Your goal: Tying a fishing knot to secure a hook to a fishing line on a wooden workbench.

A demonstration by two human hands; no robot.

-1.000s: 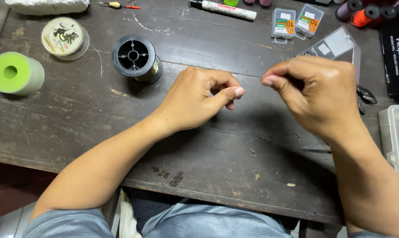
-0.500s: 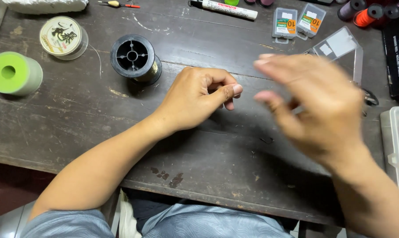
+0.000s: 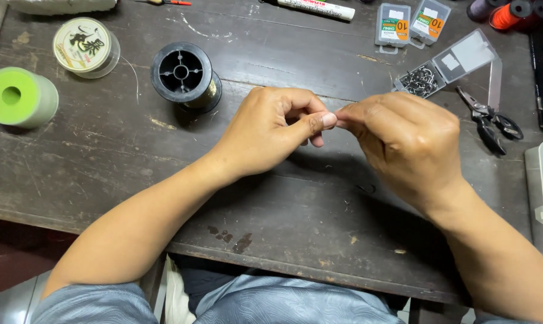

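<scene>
Where left hand [image 3: 271, 129] meets right hand [image 3: 403, 141], fingertips touching

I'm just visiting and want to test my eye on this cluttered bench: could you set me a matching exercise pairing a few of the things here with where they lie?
Things:
1. Black plastic line spool
2. Lime-green round spool
3. Small black-handled pliers
4. Clear open box of metal hooks

Places:
A. Far left edge of the dark wooden table
B. Right of the right hand
C. Behind the left hand, upper left of it
D. Behind the right hand, lid flipped back

Pairs: 1-C, 2-A, 3-B, 4-D
</scene>
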